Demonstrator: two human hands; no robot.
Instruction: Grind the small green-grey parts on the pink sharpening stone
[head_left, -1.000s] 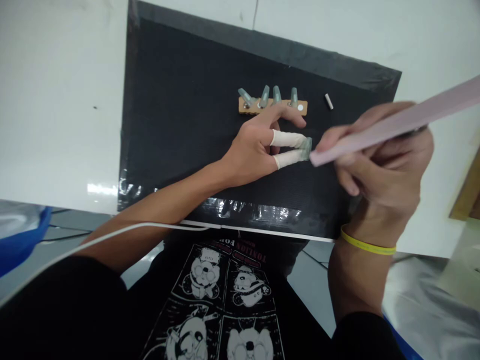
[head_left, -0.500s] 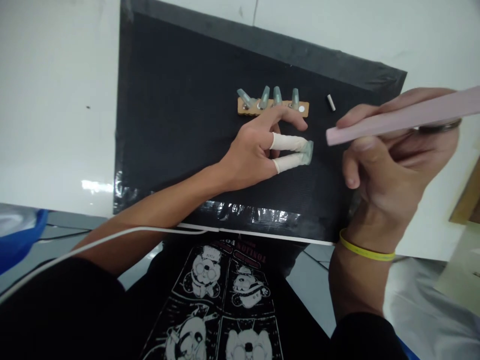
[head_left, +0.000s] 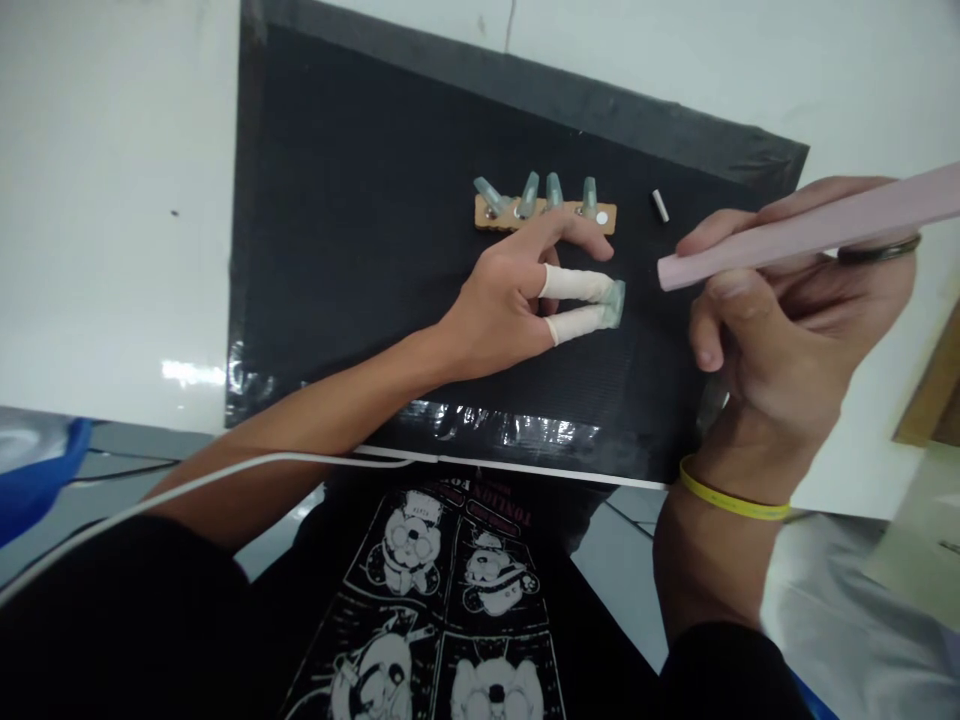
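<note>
My left hand [head_left: 499, 305] is over the black mat, two of its fingers wearing white finger cots. Between those covered fingertips it pinches a translucent grey-green false nail [head_left: 616, 304]. In my right hand [head_left: 795, 330] is a long pale pink nail file [head_left: 780, 236], gripped by thumb and fingers, its blunt end pointing at the false nail with a gap between them. Just beyond my left hand, a small tan stand [head_left: 608, 226] bears several similar false nails [head_left: 530, 193], standing or leaning. Part of the stand is hidden behind my left fingers.
A short silvery cylinder [head_left: 660, 206] lies on the black mat [head_left: 360, 180] right of the stand. The mat rests on a white table [head_left: 120, 200]. A white cable [head_left: 277, 458] crosses over my left forearm near the table's front edge.
The nail file and my right hand have shifted very slightly to the right, away from the false nail. My left hand stays nearly still, with the false nail still pinched.
</note>
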